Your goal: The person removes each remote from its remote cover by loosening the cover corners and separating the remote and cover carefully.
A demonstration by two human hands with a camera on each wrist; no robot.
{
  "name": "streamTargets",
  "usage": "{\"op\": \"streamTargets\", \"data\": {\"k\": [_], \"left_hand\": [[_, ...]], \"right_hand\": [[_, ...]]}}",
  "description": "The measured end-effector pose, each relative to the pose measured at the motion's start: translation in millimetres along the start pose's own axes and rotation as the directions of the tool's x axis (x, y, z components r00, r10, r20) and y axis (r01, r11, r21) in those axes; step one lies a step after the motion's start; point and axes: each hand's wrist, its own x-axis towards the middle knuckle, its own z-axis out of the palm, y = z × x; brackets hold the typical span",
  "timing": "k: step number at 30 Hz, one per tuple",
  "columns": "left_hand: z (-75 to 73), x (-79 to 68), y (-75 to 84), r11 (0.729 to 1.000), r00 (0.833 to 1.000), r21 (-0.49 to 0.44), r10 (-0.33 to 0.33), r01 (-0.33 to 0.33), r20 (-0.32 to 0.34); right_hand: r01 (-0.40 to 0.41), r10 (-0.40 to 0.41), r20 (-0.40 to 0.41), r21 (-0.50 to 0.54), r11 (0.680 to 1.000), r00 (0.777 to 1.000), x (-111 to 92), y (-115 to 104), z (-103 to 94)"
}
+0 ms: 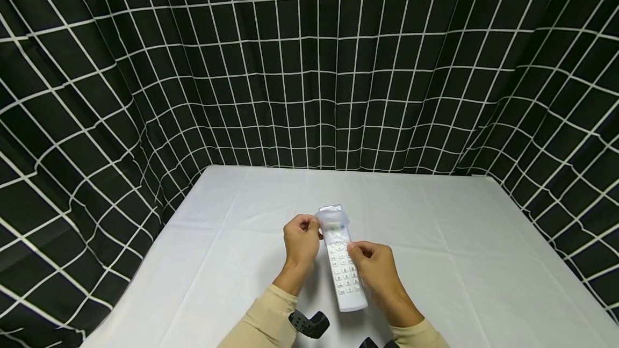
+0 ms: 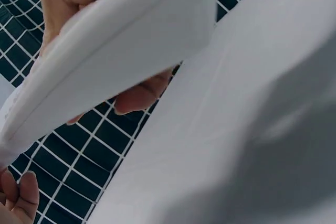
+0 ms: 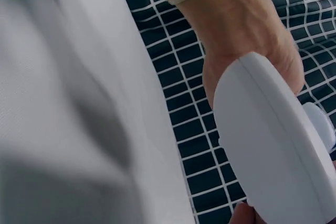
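Note:
A long white remote control (image 1: 349,283) with rows of buttons is held above the table, tilted, its underside (image 2: 121,51) large in the left wrist view. Over its upper part lies a thin translucent plastic film (image 1: 335,225), with a raised, curled edge. At that film's left edge, the left hand (image 1: 301,240) pinches between thumb and fingers. The right hand (image 1: 379,268) grips the remote's right side around mid-length, thumb near the buttons. In the right wrist view, the remote's bottom end (image 3: 265,135) covers part of the left hand (image 3: 247,40); those fingertips are mostly hidden.
A white cloth-covered table (image 1: 232,219) lies below the hands, with their shadows on it. Black curtains with a white grid (image 1: 309,69) surround its back and sides. Dark straps with small devices (image 1: 309,325) are worn on the wrists over beige sleeves (image 1: 266,316).

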Motion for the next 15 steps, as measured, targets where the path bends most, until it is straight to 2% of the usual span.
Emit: {"op": "streamTargets", "data": {"k": [6,15], "left_hand": [[-0.3,7.6,-3.8,0.998,0.999,0.061,-0.020,0.022,-0.034],[0.0,17.9,-3.2,0.995,0.999,0.094,-0.021,0.024,-0.031]], "right_hand": [[-0.043,0.044,0.037,-0.014,0.999,0.998,-1.0,1.7,-2.2],[-0.063,0.063,0.074,-0.008,0.998,0.995,-4.6,0.8,-3.3]]}}
